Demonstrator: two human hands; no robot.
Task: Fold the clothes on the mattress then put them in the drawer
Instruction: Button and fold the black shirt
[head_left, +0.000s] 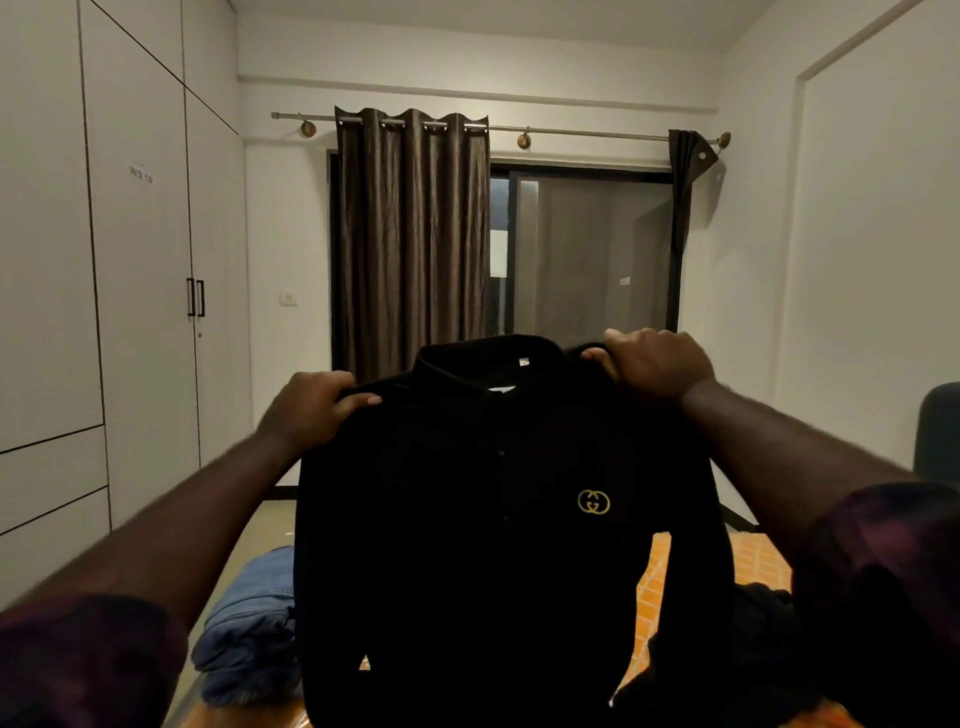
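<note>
One black shirt (498, 571) (gold logo on its chest) hangs in the air over the orange mattress (758, 561), front toward the camera. Blue jeans (249, 623) lie on the mattress at left. The left hand (306, 410) and right hand (654, 364) each grip a shoulder, fingers curled round the cloth.

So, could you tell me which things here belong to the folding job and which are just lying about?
Job: black shirt, held by left hand and right hand; blue denim clothes; orange mattress; wardrobe drawers.
Not: curtain; dark chair.
</note>
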